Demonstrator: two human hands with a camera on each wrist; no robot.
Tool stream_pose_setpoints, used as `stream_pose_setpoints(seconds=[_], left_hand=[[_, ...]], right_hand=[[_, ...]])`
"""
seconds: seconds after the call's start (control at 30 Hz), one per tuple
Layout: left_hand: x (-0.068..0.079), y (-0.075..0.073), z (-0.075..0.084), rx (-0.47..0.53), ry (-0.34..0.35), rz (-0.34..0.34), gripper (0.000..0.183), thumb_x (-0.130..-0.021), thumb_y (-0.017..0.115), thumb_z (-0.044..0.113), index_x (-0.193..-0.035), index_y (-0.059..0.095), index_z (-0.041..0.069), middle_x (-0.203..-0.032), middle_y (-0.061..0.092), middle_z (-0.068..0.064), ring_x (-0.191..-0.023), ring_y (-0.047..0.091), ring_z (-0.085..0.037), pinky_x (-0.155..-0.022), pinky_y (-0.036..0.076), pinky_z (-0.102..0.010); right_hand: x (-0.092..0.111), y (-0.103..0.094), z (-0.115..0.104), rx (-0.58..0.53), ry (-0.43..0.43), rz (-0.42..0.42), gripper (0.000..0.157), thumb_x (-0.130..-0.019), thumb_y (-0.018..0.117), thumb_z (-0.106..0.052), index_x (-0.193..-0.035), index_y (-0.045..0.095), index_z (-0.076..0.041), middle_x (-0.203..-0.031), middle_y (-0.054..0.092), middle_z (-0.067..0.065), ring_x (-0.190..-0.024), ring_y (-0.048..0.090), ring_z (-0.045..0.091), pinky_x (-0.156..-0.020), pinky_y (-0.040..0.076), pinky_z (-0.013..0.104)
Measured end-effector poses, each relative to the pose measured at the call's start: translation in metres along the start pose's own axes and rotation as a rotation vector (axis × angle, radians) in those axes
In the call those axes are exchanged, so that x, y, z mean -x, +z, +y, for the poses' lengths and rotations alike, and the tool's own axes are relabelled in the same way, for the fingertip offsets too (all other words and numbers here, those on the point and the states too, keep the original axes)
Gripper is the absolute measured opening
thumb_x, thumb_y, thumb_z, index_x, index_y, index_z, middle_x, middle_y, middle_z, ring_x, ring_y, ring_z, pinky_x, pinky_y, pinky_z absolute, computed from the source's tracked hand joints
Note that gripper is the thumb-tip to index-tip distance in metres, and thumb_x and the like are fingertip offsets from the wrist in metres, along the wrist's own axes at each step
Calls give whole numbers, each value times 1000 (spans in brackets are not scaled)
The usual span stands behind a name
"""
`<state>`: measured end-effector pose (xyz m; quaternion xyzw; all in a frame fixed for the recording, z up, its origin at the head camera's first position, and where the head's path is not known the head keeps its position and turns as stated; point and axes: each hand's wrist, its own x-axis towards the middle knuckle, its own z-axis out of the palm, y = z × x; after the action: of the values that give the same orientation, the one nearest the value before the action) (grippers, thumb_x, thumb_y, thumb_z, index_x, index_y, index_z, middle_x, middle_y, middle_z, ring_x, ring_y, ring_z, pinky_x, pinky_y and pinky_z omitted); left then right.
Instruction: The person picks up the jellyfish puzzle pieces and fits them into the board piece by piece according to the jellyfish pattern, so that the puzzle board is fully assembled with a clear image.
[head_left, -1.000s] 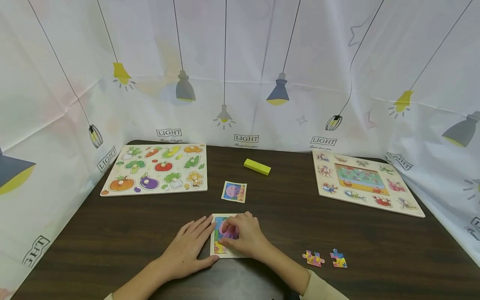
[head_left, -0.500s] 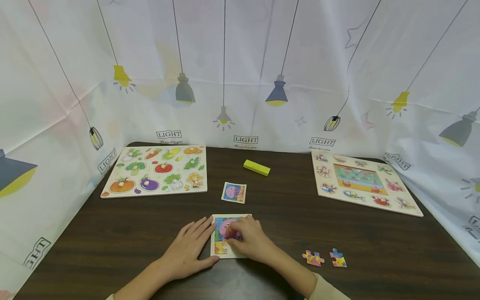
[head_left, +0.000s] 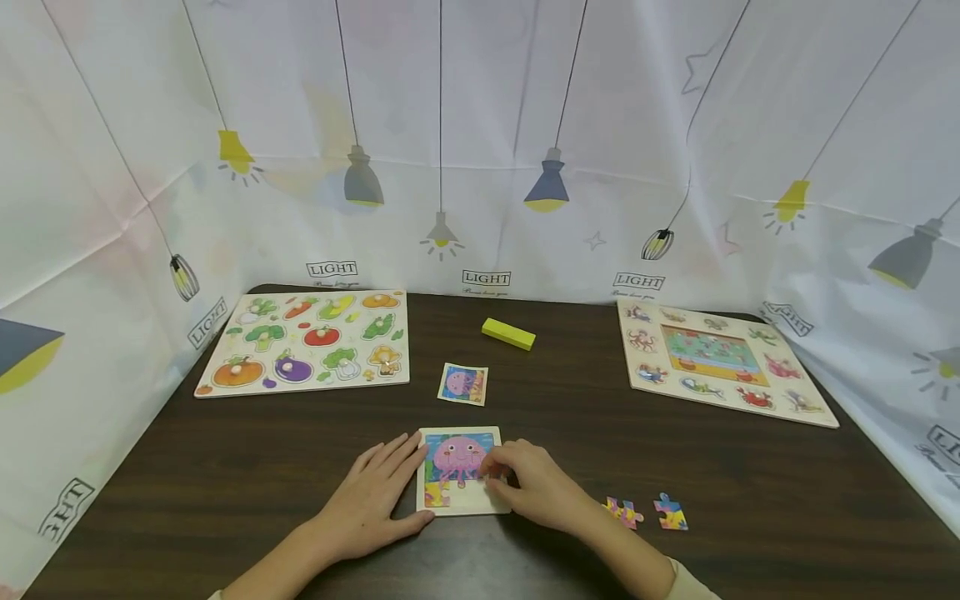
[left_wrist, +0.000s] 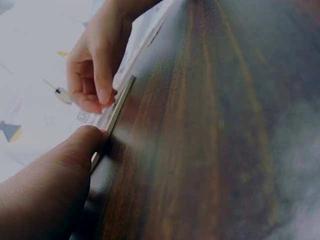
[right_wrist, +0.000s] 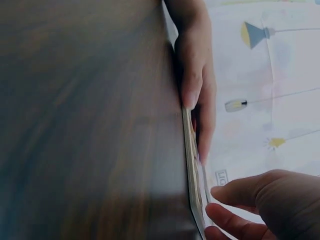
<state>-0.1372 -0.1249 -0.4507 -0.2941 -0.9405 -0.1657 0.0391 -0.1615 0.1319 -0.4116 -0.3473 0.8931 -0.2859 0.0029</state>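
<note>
A small wooden jigsaw tray [head_left: 472, 502] lies flat before the person, holding a pink jellyfish picture [head_left: 459, 454] along its top and a yellow piece [head_left: 437, 495] at lower left. Bare wood shows along the rest of its bottom. The left hand [head_left: 378, 496] rests with straight fingers along the tray's left edge, its thumb at the lower corner. Over the right edge, the right hand [head_left: 536, 487] bends loosely, thumb and fingertips at the picture; in the right wrist view a gap separates thumb [right_wrist: 235, 192] from fingers. Two loose jigsaw pieces [head_left: 624, 512] [head_left: 671, 512] lie to the right.
A jellyfish picture card [head_left: 462, 384] lies beyond the tray, and a yellow block [head_left: 508, 333] behind that. A vegetable peg puzzle [head_left: 307, 342] stands back left; a sea-animal puzzle board [head_left: 720, 362] lies back right. Printed white curtain [head_left: 480, 167] encloses the dark table [head_left: 300, 442].
The right hand has moved right across the tray, uncovering the jellyfish picture. The left hand keeps its place at the edge. The head view has shifted slightly.
</note>
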Motion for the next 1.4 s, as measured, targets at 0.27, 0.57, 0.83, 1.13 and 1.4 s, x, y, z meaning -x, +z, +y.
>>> stream_pose_setpoints(seconds=[0.27,0.57,0.83,1.13,1.4], left_hand=[[1,0,-1,-4,-19,-14,82,-85,39,66,-145,28,13,-150,21,-5,-136,19,-21,-106,15,-46],[2,0,-2,1,-20,-12,82,-85,39,66,-145,27,13,-151,20,-4,-136,18,-20,-107,14,-45],[1,0,-2,0,-20,-9,81,-85,40,66,-145,28,13,-151,20,-4,-136,18,-21,-106,14,-45],[2,2,-2,-1,4,29,81,-85,42,65,-144,32,10,-149,25,-6,-135,22,-23,-105,18,-48],[0,1,0,-1,5,19,81,-85,42,65,-144,31,10,-149,24,-7,-135,22,-24,-105,17,-48]], right_hand=[[20,-14,5,81,-48,9,9,-82,67,-8,-88,63,-14,-78,54,-14,-72,47,6,-63,42,22],[49,-35,21,195,-4,54,15,-79,71,-11,-92,65,-16,-90,57,-9,-85,45,9,-72,44,30],[77,-55,36,192,19,68,25,-77,74,-15,-100,64,-17,-100,55,-8,-89,40,11,-69,40,26],[99,-70,50,173,134,-3,37,-81,69,-33,-112,61,-13,-107,54,-5,-96,44,18,-74,43,39],[108,-75,62,175,146,-32,32,-79,71,-31,-104,64,-12,-102,55,-7,-91,50,16,-74,47,37]])
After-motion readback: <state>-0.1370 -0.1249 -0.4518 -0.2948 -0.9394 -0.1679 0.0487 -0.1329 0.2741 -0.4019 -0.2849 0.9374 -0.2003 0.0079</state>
